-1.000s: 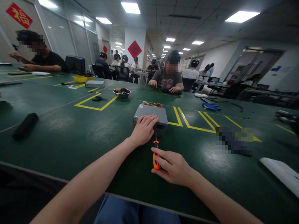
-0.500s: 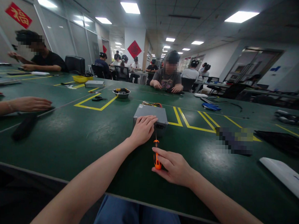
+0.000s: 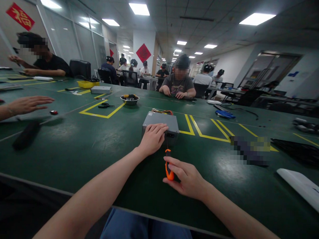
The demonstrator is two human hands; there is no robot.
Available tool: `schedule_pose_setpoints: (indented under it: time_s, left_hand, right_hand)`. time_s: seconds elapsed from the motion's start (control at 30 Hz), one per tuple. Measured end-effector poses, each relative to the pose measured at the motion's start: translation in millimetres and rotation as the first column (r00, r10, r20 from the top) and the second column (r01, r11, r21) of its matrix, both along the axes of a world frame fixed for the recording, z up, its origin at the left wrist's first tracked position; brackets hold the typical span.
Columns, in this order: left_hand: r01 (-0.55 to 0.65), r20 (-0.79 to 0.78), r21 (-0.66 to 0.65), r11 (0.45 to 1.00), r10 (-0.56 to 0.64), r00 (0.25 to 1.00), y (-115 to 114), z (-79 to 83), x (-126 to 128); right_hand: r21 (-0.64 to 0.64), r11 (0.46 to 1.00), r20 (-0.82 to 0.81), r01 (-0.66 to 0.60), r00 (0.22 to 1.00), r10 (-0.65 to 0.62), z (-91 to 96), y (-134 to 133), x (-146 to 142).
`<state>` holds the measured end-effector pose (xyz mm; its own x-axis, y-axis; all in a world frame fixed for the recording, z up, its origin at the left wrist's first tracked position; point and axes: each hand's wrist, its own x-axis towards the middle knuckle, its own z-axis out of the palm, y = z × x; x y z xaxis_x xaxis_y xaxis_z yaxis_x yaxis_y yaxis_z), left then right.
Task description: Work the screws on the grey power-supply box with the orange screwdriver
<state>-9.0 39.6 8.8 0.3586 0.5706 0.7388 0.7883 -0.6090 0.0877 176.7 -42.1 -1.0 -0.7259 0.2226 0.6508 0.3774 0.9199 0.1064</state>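
Observation:
My left hand lies on top of a grey metal power supply case, its fingers reaching over the case's right side. A bundle of coloured wires shows behind the case. My right hand grips an orange-handled screwdriver just in front of the case. The thin shaft points up towards the case's front, and its tip is hard to make out against the dark end of the case.
A co-worker's hand hovers at the left near a small red object and a black pouch. A steel bowl and scissors lie beyond the case. A white board lies at the right.
The screwdriver handle has shifted up and right within my right hand's grip. A co-worker's hand has come in at the left, and a small red object now shows there. My left hand stays put.

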Motion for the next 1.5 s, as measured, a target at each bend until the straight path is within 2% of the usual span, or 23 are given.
schedule_pose_setpoints:
  time_s: [0.1, 0.2, 0.33, 0.47, 0.57, 0.7, 0.83, 0.93, 1.03, 1.13, 1.27, 1.37, 1.5]
  left_hand:
    - [0.0, 0.004, -0.005, 1.0, 0.0, 1.0, 0, 0.1, 0]
    - [0.005, 0.006, -0.007, 1.0, -0.005, 1.0, 0, 0.4, 0]
    - [0.009, 0.006, -0.007, 1.0, -0.009, 1.0, 0, 0.4, 0]
    - [0.004, 0.008, -0.008, 1.0, -0.004, 1.0, 0, -0.5, 0]
    - [0.003, 0.014, -0.005, 1.0, -0.003, 1.0, 1, -1.0, 0]
    - [0.011, 0.011, -0.005, 1.0, -0.011, 1.0, 1, -0.7, -1]
    - [0.015, 0.011, -0.005, 1.0, -0.015, 1.0, 0, 0.2, -1]
    - [0.014, 0.012, -0.004, 1.0, -0.014, 1.0, 0, 0.4, 0]
    - [0.01, 0.014, -0.004, 1.0, -0.01, 1.0, 0, 0.4, 0]
    - [0.011, 0.015, -0.001, 1.0, -0.011, 1.0, 0, 0.6, 0]
    - [0.017, 0.011, -0.002, 1.0, -0.017, 1.0, 0, 0.7, 0]
    - [0.016, 0.011, -0.002, 1.0, -0.016, 1.0, 1, -0.1, 0]
    - [0.015, 0.016, -0.002, 1.0, -0.015, 1.0, 1, -1.1, 0]
  right_hand:
    - [-0.049, 0.999, 0.077, 0.011, 0.997, -0.007, 4.6, -2, 0]
    - [0.005, 0.999, 0.161, 0.037, 0.986, -0.038, 9.1, -4, -2]
    - [0.074, 0.997, 0.134, 0.035, 0.99, -0.045, 3.8, -1, -3]
    - [0.012, 1.0, 0.094, 0.027, 0.995, -0.028, -1.5, 2, -2]
    - [-0.048, 0.998, 0.147, 0.039, 0.989, -0.032, 3.5, -1, -3]
    - [-0.001, 0.998, 0.243, 0.059, 0.968, -0.057, 8.6, -4, -4]
    - [0.048, 0.998, 0.164, 0.043, 0.985, -0.05, 2.2, -1, -3]
    - [-0.004, 0.999, 0.145, 0.038, 0.989, -0.036, 1.4, 0, -2]
    - [-0.042, 0.998, 0.207, 0.047, 0.978, -0.037, 7.0, -2, -3]
    - [-0.005, 0.998, 0.243, 0.058, 0.969, -0.055, 9.2, -4, -4]
    - [0.056, 0.997, 0.154, 0.047, 0.986, -0.056, 1.5, -1, -2]
    - [0.005, 0.999, 0.123, 0.039, 0.992, -0.039, -0.7, 0, -1]
    - [-0.056, 0.997, 0.213, 0.057, 0.976, -0.044, 5.8, -3, -3]
